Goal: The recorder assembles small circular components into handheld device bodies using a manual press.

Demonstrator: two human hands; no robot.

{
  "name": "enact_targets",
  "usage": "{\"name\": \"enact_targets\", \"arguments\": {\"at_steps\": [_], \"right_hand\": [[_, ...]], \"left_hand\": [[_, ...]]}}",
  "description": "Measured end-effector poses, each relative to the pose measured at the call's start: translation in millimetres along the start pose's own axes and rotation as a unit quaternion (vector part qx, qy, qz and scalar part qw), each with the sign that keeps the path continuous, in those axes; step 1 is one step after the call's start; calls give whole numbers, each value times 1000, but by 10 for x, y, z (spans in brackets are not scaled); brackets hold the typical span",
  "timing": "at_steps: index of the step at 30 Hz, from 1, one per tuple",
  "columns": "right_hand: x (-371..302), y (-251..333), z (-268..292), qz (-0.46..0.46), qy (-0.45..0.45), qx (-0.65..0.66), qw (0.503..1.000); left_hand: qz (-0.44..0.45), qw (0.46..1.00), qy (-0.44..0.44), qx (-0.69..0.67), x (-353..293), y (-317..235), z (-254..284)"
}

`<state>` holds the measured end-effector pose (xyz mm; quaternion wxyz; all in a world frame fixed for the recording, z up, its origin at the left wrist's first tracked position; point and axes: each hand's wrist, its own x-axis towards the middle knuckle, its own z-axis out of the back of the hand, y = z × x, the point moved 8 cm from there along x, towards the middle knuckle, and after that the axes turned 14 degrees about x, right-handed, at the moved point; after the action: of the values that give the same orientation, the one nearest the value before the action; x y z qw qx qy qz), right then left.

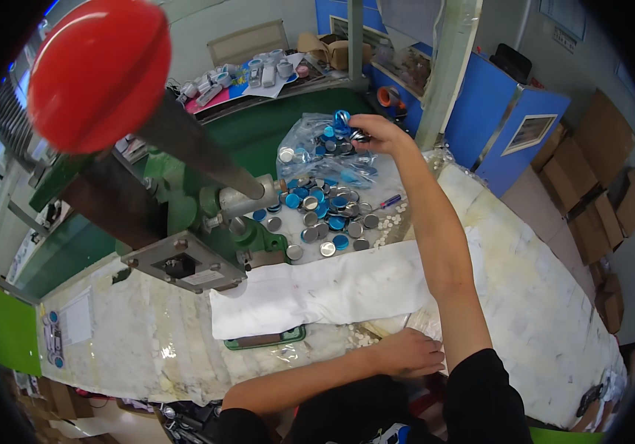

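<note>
My right hand reaches out over a clear plastic bag at the back of the table. Its fingers are closed on shiny round caps, a blue cap and a dark silver one beside it. More blue and silver caps lie in the bag, and a loose heap of caps spreads in front of it. My left hand rests by the table's front edge with its fingers curled. Clear plastic lies next to it; what those fingers hold, if anything, is hidden.
A green hand press with a red ball knob rises on the left. A white cloth lies across its base. A small screwdriver and white pellets sit right of the caps. Cardboard boxes stand at right.
</note>
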<state>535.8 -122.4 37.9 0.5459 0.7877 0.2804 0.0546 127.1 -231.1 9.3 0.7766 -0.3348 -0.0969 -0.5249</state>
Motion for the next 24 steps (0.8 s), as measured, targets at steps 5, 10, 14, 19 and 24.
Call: {"name": "enact_targets", "arguments": {"at_steps": [5, 10, 14, 19, 24], "right_hand": [[-453, 294, -96, -4, 45, 55, 997], [-1454, 305, 279, 31, 44, 15, 998], [-2620, 180, 1033, 15, -36, -43, 998], [-3984, -193, 1529, -10, -144, -147, 979], [-4775, -522, 1497, -17, -228, -283, 932]], "left_hand": [[-28, 999, -24, 18, -10, -77, 49], [-2, 998, 18, 59, -13, -25, 29], [40, 996, -66, 36, 80, 10, 177], [161, 970, -165, 79, 97, -31, 275], [209, 959, -177, 71, 218, -243, 83]]}}
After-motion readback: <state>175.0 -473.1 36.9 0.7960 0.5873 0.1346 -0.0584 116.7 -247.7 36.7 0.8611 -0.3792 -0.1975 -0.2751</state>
